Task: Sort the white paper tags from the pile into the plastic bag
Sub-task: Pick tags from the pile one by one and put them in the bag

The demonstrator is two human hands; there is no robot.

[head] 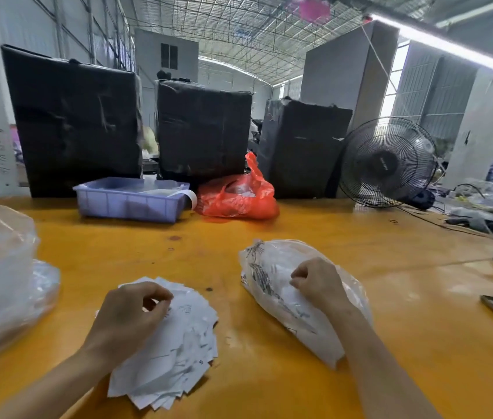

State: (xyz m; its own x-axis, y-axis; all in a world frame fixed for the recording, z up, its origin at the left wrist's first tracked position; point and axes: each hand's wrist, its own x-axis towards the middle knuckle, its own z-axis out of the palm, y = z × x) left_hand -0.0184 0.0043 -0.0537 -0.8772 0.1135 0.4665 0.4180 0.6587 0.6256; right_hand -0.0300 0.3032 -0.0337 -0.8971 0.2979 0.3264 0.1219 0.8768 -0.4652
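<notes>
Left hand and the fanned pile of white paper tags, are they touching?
Touching. The head view shows the left hand lying on the pile of white paper tags, fingers curled onto the top tags.

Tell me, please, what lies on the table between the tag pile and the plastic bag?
In the head view, only bare yellow table shows between the tag pile and the plastic bag.

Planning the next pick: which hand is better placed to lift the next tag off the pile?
Left, probably. The left hand already rests on the pile of white tags, fingers curled at its top sheets. The right hand is over on the plastic bag, gripping it, apart from the pile.
</notes>
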